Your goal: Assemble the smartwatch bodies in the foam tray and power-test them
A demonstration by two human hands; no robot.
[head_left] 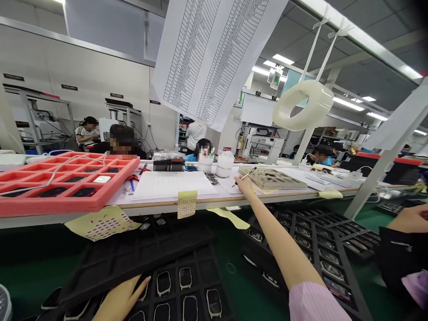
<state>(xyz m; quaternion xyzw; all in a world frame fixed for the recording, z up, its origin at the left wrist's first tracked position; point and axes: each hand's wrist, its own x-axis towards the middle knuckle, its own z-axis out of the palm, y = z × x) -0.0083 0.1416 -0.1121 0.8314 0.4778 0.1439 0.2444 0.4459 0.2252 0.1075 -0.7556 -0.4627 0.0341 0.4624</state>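
A pen is held in my right hand, which reaches up to the shelf beside a beige tray and over white paper. At the lower left, my left hand lies by the edge of an upper black foam tray, thumb and a finger apart; its other fingers are hidden. Beneath that tray is another black tray with watch-like devices in its compartments. Whether my left hand grips the upper tray is unclear.
A red foam tray and a stack of paper lie on the shelf. More black trays stand right. A white ring hangs overhead. Another person's hand is at the right edge.
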